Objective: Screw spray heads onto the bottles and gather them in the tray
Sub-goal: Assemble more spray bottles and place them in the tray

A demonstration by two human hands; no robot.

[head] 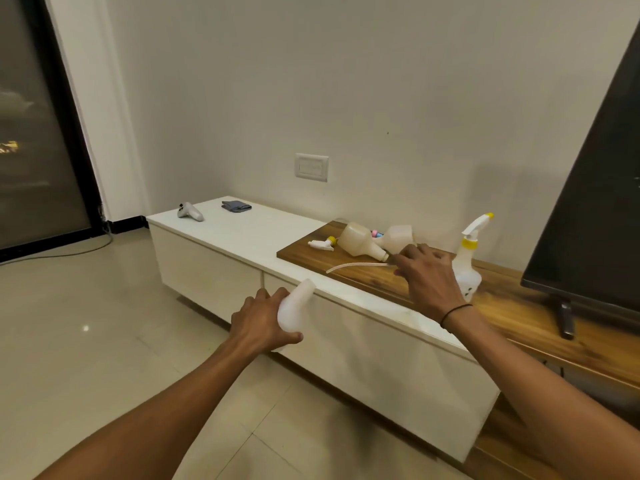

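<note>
Bare bottle (292, 308) is held in left hand (261, 323), fingers curled round its body, neck aimed toward the right hand. Right hand (427, 280) is over a dip tube (360, 266) on the wood top; whether it's pinched or just touched can't be told. Risk, as judged: tube snagged on lying bottles (360, 241) beyond right grip, or head cross-threaded w/ bottle tilted. Finished sprayer (467, 259) stands just behind right hand

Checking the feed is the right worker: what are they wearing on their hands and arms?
Both forearms are bare, with no sleeves in view and no gloves. The left hand shows no rings or bands. The right hand has a thin black band around its wrist.
</note>
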